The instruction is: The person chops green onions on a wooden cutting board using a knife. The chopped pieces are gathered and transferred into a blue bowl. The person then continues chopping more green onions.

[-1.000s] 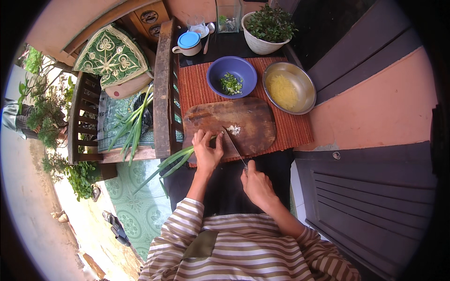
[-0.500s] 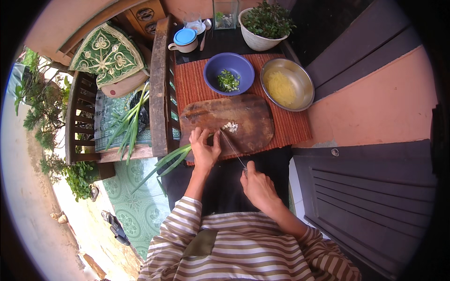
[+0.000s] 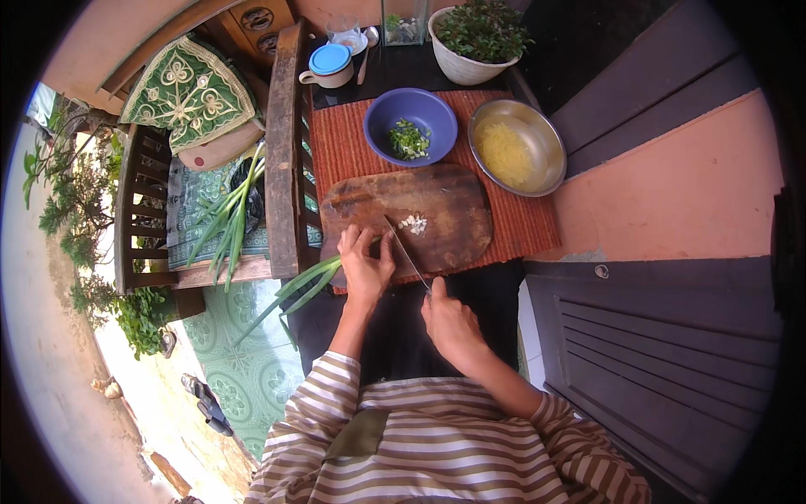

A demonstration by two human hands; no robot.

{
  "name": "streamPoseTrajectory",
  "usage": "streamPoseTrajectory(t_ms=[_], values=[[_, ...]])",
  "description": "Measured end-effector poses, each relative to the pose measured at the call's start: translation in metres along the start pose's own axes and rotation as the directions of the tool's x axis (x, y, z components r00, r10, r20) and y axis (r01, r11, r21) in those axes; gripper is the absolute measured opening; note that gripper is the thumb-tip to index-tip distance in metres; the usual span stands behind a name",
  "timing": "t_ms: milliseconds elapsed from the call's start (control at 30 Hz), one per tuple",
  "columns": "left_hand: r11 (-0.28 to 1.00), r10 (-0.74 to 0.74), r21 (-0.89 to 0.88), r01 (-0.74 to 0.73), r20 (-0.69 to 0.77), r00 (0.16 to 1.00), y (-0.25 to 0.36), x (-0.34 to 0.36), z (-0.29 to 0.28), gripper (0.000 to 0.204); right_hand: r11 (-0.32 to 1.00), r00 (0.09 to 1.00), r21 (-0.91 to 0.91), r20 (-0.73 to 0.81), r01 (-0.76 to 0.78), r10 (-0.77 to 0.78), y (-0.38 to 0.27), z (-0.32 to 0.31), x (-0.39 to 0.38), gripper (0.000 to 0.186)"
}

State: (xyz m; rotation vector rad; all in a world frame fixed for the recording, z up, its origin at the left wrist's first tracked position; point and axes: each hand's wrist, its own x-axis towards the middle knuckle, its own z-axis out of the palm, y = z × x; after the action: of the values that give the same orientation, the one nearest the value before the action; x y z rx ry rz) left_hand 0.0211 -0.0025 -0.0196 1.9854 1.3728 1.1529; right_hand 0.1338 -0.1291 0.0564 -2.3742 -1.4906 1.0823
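Long green spring onion stalks lie across the near left edge of a brown oval wooden cutting board, their leafy ends trailing off the board toward the person's lower left. Their long axis runs from lower left up to the right, ending under the left hand. That hand presses down on the stalks with fingers curled together, pinning them to the board. The right hand is closed around the handle of a thin-bladed kitchen knife, whose blade slants up and to the left, its edge just beside the left fingertips, crossing the stalks. The left hand is the nearer one to the stalks. A small pile of pale chopped pieces sits just beyond the blade. Farther back, a blue round bowl holds chopped greens.
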Motion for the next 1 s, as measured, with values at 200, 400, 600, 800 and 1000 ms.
streamPoseTrajectory(t_ms=[200,400,600,800,1000], values=[[1.000,-0.014,0.001,0.014,-0.008,1.000,-0.002,0.000,0.002,0.011,1.000,1.000,0.007,-0.017,0.014,-0.014,0.010,0.006,-0.014,0.022],[1.000,0.011,0.011,-0.011,0.007,1.000,-0.003,0.000,0.001,0.011,0.998,0.999,0.052,-0.020,0.038,-0.037,0.015,0.001,-0.024,0.024],[1.000,-0.002,-0.011,0.003,0.023,1.000,0.001,0.000,0.000,0.011,0.992,0.993,0.082,-0.079,0.095,-0.089,0.015,-0.007,-0.010,0.023],[1.000,0.004,0.001,-0.004,0.005,1.000,-0.002,-0.001,0.000,0.012,0.994,0.994,0.036,-0.058,0.100,-0.098,0.008,-0.019,-0.019,0.023],[1.000,0.017,-0.011,-0.017,-0.004,1.000,0.001,0.001,0.001,0.012,0.995,0.994,-0.004,-0.057,0.096,-0.096,0.007,-0.020,-0.023,0.022]])
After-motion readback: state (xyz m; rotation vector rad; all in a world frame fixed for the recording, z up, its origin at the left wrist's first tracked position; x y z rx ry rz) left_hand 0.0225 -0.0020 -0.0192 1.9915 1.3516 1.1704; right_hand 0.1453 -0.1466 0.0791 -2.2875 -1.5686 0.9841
